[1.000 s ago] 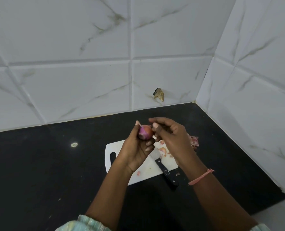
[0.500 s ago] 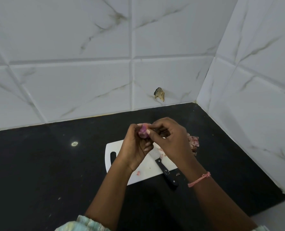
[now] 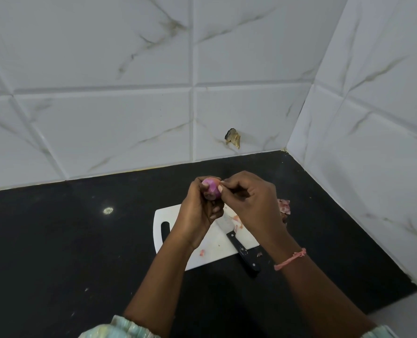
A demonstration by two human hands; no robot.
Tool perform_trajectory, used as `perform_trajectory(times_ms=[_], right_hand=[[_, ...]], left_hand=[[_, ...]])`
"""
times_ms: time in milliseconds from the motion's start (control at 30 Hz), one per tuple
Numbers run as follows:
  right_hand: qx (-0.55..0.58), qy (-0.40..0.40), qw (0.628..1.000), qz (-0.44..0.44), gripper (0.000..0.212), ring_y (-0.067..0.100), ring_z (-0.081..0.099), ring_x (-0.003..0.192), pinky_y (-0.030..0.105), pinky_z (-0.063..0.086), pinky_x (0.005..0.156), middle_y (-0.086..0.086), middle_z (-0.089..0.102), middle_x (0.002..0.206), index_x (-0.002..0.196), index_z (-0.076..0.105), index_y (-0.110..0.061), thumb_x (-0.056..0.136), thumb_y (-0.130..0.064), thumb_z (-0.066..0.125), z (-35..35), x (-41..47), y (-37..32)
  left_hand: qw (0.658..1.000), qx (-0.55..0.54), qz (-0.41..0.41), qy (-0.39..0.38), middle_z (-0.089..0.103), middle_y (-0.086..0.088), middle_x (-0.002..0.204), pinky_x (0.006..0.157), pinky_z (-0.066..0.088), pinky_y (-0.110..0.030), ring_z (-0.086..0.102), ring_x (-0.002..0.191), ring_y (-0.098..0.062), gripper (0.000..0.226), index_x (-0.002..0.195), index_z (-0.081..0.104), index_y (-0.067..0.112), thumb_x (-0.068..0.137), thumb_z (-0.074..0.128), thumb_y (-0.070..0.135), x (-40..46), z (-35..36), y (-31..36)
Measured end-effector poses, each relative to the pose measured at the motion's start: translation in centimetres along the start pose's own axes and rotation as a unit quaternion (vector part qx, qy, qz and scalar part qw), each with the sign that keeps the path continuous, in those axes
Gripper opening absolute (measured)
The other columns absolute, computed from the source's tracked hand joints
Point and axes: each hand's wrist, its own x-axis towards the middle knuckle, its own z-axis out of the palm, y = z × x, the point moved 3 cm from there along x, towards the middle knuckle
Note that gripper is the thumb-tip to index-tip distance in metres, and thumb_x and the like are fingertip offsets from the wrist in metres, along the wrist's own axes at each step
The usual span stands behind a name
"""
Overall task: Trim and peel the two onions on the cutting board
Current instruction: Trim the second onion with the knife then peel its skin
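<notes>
While the left hand (image 3: 197,211) cups the onion (image 3: 211,189), right hand (image 3: 250,203) pinches its skin.

both hands (image 3: 227,203) pick at onion (image 3: 211,188)

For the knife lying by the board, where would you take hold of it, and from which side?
Take the knife by its black handle, coming from the near side with the right hand. The handle sticks out over the cutting board's near edge toward the person, clear of the scraps, while the blade end points away under the hands.
</notes>
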Motion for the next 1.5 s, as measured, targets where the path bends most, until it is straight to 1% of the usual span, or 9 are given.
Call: perform_trajectory(times_ms=[400, 633, 867, 1067, 1200, 1267, 1333, 1433, 1500], right_hand=[[0.039, 0.010, 0.997, 0.068, 0.019, 0.005, 0.068, 0.083, 0.014, 0.054, 0.071, -0.007, 0.071, 0.090, 0.100, 0.072, -0.014, 0.083, -0.020, 0.076, 0.2, -0.4, -0.1], [0.011, 0.038, 0.999, 0.032, 0.005, 0.009, 0.066, 0.078, 0.018, 0.055, 0.069, 0.001, 0.070, 0.084, 0.088, 0.072, -0.004, 0.083, -0.005, 0.073, 0.3, -0.3, -0.1], [-0.036, -0.031, 0.998, 0.045, 0.006, 0.003, 0.065, 0.083, 0.008, 0.051, 0.070, -0.003, 0.070, 0.083, 0.092, 0.071, -0.008, 0.086, -0.008, 0.071, 0.3, 0.4, -0.2], [-0.024, -0.018, 0.999, 0.045, 0.008, 0.002, 0.064, 0.082, 0.008, 0.051, 0.068, -0.013, 0.064, 0.080, 0.091, 0.069, -0.011, 0.086, -0.004, 0.069, 0.0, 0.8, 0.2], [0.001, 0.036, 0.999, 0.025, 0.014, 0.012, 0.063, 0.081, 0.029, 0.055, 0.070, -0.004, 0.065, 0.083, 0.085, 0.064, -0.009, 0.087, 0.004, 0.059, 0.3, 0.0, 0.0], [-0.051, 0.070, 0.996, -0.014, 0.020, 0.013, 0.057, 0.085, 0.033, 0.050, 0.071, -0.004, 0.061, 0.085, 0.081, 0.063, -0.010, 0.091, 0.000, 0.048, 0.5, -0.5, 0.2], [-0.032, 0.058, 0.998, 0.010, 0.023, 0.013, 0.056, 0.095, 0.029, 0.049, 0.078, -0.005, 0.060, 0.096, 0.095, 0.064, -0.014, 0.097, -0.013, 0.041, 0.5, -0.6, 0.5], [0.003, -0.017, 1.000, 0.012, 0.025, 0.010, 0.056, 0.110, 0.019, 0.049, 0.088, -0.008, 0.055, 0.118, 0.120, 0.061, -0.019, 0.100, -0.028, 0.050, 0.4, -0.4, 0.4], [0.006, -0.055, 0.998, -0.009, 0.026, 0.007, 0.056, 0.110, 0.017, 0.050, 0.088, -0.009, 0.055, 0.118, 0.121, 0.062, -0.018, 0.096, -0.023, 0.058, 0.2, -0.2, 0.3]], left_hand=[[1.000, -0.019, -0.011, 0.000, 0.055, -0.008, 0.072, 0.052, 0.026, -0.026, 0.036, 0.053, -0.012, 0.037, 0.092, 0.060, 0.008, 0.100, 0.027, 0.019, 0.0, 0.3, 0.2], [0.999, -0.039, -0.007, 0.013, 0.059, -0.007, 0.073, 0.053, 0.030, -0.025, 0.039, 0.052, -0.011, 0.036, 0.095, 0.061, 0.008, 0.101, 0.027, 0.020, -0.2, 0.6, 0.1], [0.999, -0.015, 0.005, 0.038, 0.058, -0.008, 0.082, 0.055, 0.034, -0.025, 0.045, 0.054, -0.010, 0.034, 0.098, 0.061, 0.010, 0.103, 0.030, 0.024, -0.3, 0.2, -0.1], [0.997, -0.065, -0.024, 0.016, 0.053, -0.012, 0.085, 0.050, 0.033, -0.024, 0.039, 0.056, -0.013, 0.034, 0.108, 0.057, 0.005, 0.100, 0.029, 0.022, 0.0, 0.3, -0.2], [0.987, -0.150, -0.057, 0.008, 0.059, -0.009, 0.081, 0.046, 0.033, -0.023, 0.040, 0.052, -0.013, 0.034, 0.115, 0.056, 0.007, 0.101, 0.032, 0.028, 0.5, 0.0, -0.4], [0.991, -0.120, -0.055, 0.019, 0.061, -0.009, 0.078, 0.044, 0.031, -0.022, 0.039, 0.050, -0.012, 0.038, 0.117, 0.061, 0.009, 0.105, 0.033, 0.033, 0.5, 0.0, -0.4], [0.997, -0.058, -0.040, 0.032, 0.063, -0.008, 0.076, 0.044, 0.028, -0.021, 0.036, 0.049, -0.011, 0.045, 0.111, 0.064, 0.009, 0.106, 0.036, 0.043, 0.2, 0.2, -0.2], [0.996, 0.061, 0.000, 0.057, 0.057, 0.000, 0.060, 0.046, 0.025, -0.022, 0.032, 0.047, -0.009, 0.051, 0.091, 0.063, 0.009, 0.102, 0.040, 0.053, -0.2, 0.1, 0.4], [0.989, 0.128, 0.008, 0.072, 0.053, 0.000, 0.057, 0.045, 0.027, -0.020, 0.033, 0.044, -0.008, 0.055, 0.090, 0.062, 0.010, 0.099, 0.040, 0.060, -0.1, 0.1, 0.6]])
